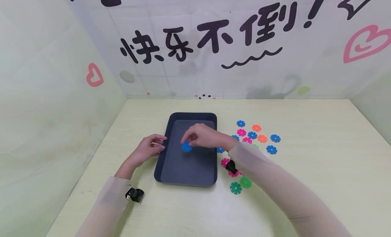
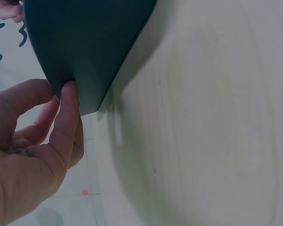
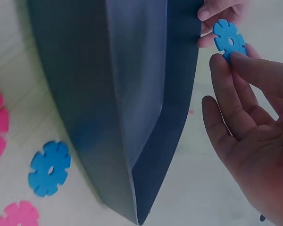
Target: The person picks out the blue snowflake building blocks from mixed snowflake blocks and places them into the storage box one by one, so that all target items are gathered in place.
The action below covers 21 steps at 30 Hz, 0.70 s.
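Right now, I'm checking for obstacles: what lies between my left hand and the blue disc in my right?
In the head view, only the tray's left wall and a bare strip of its floor lie between your left hand and the blue disc.

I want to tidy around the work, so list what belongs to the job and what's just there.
In the job:
blue disc, pinched by the right hand
dark tray, edge gripped by the left hand
loose discs, probably: same notched kind

Just there:
printed wall
wrist cameras, worn
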Tool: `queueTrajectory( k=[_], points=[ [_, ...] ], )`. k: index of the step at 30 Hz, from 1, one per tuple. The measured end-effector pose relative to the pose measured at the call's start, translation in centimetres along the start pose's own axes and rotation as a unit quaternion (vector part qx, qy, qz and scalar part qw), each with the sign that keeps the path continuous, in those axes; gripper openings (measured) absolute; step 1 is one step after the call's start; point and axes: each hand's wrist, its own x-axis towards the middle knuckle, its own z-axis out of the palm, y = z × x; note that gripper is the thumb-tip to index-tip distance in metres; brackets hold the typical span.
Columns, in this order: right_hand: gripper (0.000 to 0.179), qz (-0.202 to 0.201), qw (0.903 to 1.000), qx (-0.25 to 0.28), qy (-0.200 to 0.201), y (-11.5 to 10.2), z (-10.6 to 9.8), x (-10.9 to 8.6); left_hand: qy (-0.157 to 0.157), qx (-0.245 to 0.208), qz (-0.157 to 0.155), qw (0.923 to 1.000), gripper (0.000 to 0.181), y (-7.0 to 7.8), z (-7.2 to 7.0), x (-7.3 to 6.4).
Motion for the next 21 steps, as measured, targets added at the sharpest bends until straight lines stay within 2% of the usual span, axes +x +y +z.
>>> queueTrajectory(
  k=[11, 21],
  points=[
    [0.02, 0.009, 0.9977, 0.018, -0.065, -0.3, 0.9, 3.6, 0.003, 0.001, -0.006, 1.0, 0.039, 0.0, -0.1, -0.1],
    [0.023, 0.056, 0.9911, 0.043, -0.113, -0.6, 2.6, 5.8, -0.005, 0.004, -0.002, 1.0, 0.039, 0.2, -0.1, -0.1]
  ],
)
